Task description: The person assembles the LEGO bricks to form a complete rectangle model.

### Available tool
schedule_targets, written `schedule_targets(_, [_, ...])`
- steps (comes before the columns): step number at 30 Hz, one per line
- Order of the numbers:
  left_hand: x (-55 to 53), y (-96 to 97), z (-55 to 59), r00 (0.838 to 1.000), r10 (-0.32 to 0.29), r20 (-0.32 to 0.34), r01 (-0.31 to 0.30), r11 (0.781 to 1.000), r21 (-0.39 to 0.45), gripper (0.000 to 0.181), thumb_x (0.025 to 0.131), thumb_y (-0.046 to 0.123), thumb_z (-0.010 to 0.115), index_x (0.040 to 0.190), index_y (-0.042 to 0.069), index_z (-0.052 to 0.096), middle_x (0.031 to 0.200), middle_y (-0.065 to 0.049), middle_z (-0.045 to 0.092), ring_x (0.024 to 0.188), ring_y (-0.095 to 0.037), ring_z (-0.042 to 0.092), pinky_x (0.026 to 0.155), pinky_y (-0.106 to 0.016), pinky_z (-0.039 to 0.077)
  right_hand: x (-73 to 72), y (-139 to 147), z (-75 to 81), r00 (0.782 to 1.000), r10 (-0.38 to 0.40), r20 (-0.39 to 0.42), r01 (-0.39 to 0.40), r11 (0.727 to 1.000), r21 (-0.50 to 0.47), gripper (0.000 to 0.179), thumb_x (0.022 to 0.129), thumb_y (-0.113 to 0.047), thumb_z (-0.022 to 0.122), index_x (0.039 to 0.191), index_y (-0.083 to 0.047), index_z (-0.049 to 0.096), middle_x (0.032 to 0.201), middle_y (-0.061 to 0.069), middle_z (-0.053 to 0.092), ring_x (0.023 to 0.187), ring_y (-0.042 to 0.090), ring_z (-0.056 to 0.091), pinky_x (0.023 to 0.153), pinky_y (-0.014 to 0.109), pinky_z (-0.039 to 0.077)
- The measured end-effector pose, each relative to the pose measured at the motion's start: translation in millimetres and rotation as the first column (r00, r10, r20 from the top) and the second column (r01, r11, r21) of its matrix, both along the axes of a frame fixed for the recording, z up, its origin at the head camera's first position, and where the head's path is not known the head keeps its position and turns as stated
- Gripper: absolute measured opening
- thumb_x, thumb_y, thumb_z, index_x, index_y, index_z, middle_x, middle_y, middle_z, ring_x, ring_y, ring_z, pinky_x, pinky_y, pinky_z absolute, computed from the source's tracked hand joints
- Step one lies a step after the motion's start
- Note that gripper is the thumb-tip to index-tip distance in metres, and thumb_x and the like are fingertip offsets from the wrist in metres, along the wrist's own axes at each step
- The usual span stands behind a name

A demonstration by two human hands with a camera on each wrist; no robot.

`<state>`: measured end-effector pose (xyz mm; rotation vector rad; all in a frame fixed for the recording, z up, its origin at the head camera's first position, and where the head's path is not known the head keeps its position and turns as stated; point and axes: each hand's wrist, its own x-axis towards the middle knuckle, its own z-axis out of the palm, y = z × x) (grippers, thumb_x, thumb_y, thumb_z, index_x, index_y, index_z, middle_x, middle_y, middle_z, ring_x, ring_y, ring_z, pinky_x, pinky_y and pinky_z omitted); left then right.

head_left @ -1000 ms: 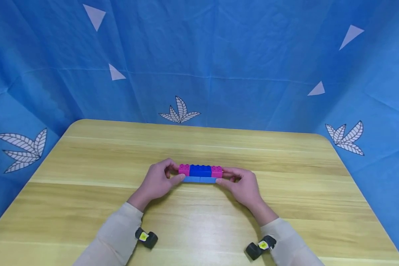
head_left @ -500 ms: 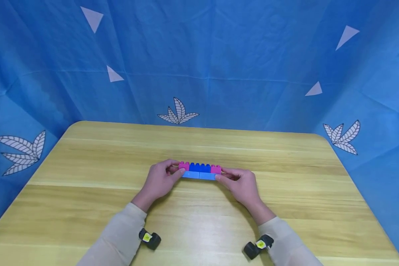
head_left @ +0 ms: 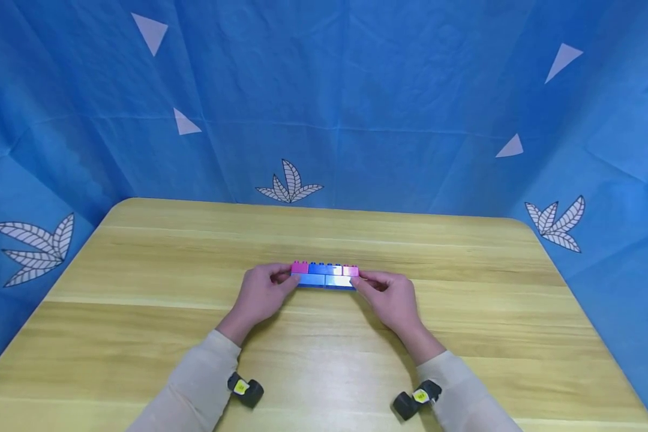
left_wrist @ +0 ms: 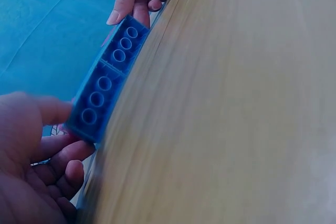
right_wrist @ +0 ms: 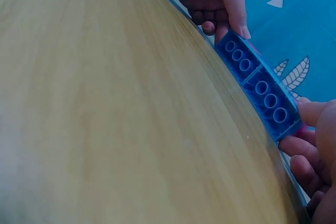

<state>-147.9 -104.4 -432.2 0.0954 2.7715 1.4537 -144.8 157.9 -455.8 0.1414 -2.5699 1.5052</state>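
A bar of joined toy building bricks is held between both hands in the head view. Its upper row has a dark blue brick between a left pink brick and a right pink brick. Two lighter blue bricks, end to end, form the lower row. My left hand pinches the left end, thumb on the near side; my right hand pinches the right end likewise. Both wrist views show the hollow blue underside with round tubes, lifted off the table. Fingers behind the bar are partly hidden.
A wooden table with rounded far corners lies beneath the hands. Behind and beside it hangs a blue cloth printed with white triangles and leaves. Black wrist devices sit on the left sleeve and right sleeve.
The brick bar has tilted back, so its studs point farther away and more of its near face and lower edge shows. Both hands keep their hold; the head view has shifted slightly.
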Motion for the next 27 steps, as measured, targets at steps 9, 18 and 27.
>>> schedule_targets(9, [-1.2, 1.3, -2.0, 1.0, 0.0, -0.013, 0.0, 1.0, 0.007, 0.033, 0.096, 0.024, 0.069, 0.12, 0.001, 0.071, 0.085, -0.003, 0.063, 0.076, -0.022, 0.053, 0.066, -0.034, 0.045, 0.0, -1.0, 1.3, 1.0, 0.019, 0.018, -0.019, 1.0, 0.023, 0.03, 0.086, -0.025, 0.081, 0.111, -0.008, 0.077, 0.087, 0.0, 0.073, 0.076, 0.017, 0.063, 0.064, 0.03, 0.05])
schedule_targets(18, [-0.8, 1.8, -0.9, 1.0, -0.002, 0.003, 0.002, 1.0, -0.013, 0.034, 0.097, 0.026, 0.067, 0.12, 0.001, 0.07, 0.084, -0.004, 0.06, 0.078, -0.023, 0.052, 0.067, -0.034, 0.044, -0.7, -1.8, 2.0, 0.999, 0.012, 0.038, -0.014, 0.999, 0.037, 0.032, 0.088, -0.028, 0.079, 0.111, -0.007, 0.077, 0.087, -0.001, 0.072, 0.077, 0.017, 0.062, 0.067, 0.031, 0.05])
schedule_targets(27, [-1.2, 0.4, -1.0, 1.0, -0.007, 0.024, 0.008, 1.0, -0.021, 0.038, 0.099, 0.029, 0.065, 0.125, 0.002, 0.067, 0.089, -0.004, 0.061, 0.082, -0.023, 0.053, 0.071, -0.035, 0.046, 0.3, -1.4, 3.2, 0.999, 0.015, 0.051, -0.017, 0.999, 0.036, 0.032, 0.088, -0.028, 0.079, 0.112, -0.007, 0.076, 0.087, -0.002, 0.071, 0.077, 0.017, 0.062, 0.068, 0.032, 0.051])
